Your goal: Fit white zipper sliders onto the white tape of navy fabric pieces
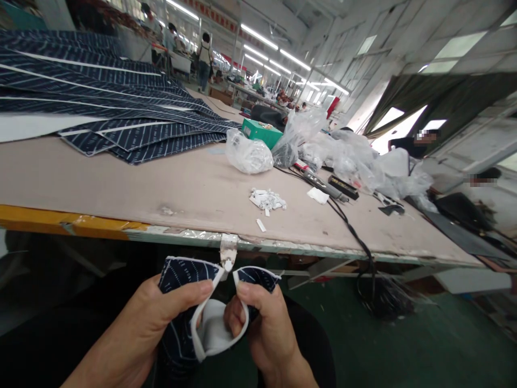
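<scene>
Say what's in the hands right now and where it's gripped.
Dark blue patterned cloth: the left hand and right hand each pinch one upper end, beside the white edge.

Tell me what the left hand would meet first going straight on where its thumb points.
Probably the facing corner of the navy patterned piece, pinched by the right hand, across the gap from the left hand; depth is hard to judge.

"Where does this view look from?"
"The person's head, before the front edge of the bench (194, 188), facing forward and down."
"How near?"
"Close above the left hand (157, 312) and right hand (270, 318), yet wide enough for ceiling lights (259, 36) beyond the bench."
"Tilted?"
"Yes, the front edge slopes down rightward."
</scene>
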### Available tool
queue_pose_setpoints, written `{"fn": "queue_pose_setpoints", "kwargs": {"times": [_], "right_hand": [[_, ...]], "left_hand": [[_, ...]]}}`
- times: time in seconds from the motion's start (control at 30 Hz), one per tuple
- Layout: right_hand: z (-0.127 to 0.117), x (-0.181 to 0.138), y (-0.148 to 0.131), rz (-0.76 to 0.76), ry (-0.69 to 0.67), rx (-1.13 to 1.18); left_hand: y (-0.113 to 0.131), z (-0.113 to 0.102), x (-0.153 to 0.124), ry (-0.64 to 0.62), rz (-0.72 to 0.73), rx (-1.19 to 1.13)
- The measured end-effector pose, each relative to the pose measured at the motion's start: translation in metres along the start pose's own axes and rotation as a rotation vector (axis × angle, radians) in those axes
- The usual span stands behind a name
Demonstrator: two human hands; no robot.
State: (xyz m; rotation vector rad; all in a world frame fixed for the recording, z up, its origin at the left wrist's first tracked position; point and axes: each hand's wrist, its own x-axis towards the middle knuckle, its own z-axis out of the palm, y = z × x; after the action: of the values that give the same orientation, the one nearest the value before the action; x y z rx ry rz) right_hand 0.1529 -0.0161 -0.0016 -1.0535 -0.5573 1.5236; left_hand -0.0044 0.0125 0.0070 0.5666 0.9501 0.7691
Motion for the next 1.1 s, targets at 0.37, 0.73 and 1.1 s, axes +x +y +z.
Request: {"fn": "queue_pose_setpoints", "kwargs": {"times": [0.37, 0.73, 1.1], "right_hand": [[0.002, 0.007, -0.002, 0.013, 0.017, -0.012], [0.011, 0.009, -0.007, 0.034, 0.034, 0.028], [0.011, 0.007, -0.006, 0.023, 0.015, 0.047]], "left_hand": [[0.005, 0.006, -0.001, -0.004, 0.026, 0.084], [0.009, 0.011, 0.001, 0.036, 0.071, 0.103], [-0.005, 0.012, 0.006, 0.165, 0.075, 0.089]]}}
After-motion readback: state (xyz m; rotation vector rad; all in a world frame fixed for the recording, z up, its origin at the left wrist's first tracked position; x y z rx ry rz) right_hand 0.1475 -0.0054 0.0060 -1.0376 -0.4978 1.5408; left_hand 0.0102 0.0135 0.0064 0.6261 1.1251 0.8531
